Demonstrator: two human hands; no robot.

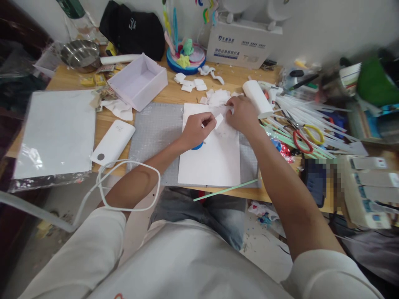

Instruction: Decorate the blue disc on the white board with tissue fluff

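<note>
Between thumb and forefinger, my left hand (198, 129) pinches a small white paper piece (219, 121) above a white sheet (212, 166). The sheet lies on a grey gridded cutting mat (152, 137). Beneath the left hand, part of a round blue object (197, 146) shows. My right hand (243, 114) is at the sheet's far right corner, fingers curled down beside a heap of white scraps (218, 97); whatever its fingertips hold is hidden. Just behind it lies a white roll (257, 99).
Scissors (301, 135) and many white and green strips (314, 118) lie at right, near a glue gun (272, 94). A green strip (226, 190) crosses the front edge. At left are a power bank (114, 143), a lilac box (140, 83) and bagged sheets (56, 133).
</note>
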